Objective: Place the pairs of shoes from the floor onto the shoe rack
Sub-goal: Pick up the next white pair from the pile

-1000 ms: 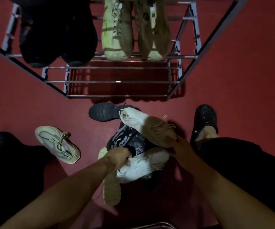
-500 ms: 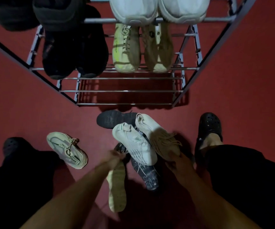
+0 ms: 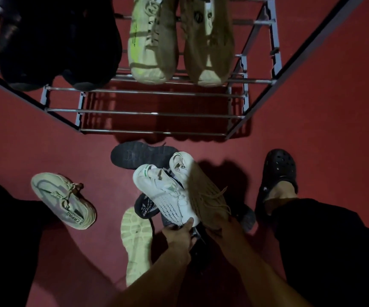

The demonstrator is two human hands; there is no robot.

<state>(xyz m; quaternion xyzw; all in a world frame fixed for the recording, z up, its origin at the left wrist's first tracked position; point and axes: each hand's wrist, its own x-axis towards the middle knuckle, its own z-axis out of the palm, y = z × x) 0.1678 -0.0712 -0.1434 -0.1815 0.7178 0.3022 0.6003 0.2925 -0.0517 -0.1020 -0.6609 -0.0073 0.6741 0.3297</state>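
White knit, tan laces

White perforated sneaker [image 3: 168, 193] is gripped at its heel by the left hand [image 3: 180, 234]; the right hand [image 3: 220, 227] grasps the tan fuzzy sneaker [image 3: 203, 196] beside it, both just before the chrome-barred shoe rack [image 3: 157, 113].

Head camera — one wide-angle view, looking steeply down

It looks from above the person's own forearms and hands [image 3: 180, 234] to the red floor [image 3: 323, 111], near enough that the arms fill the lower edge — the shoe rack [image 3: 157, 113] lies ahead at the top, its uprights bowed outward by the lens.
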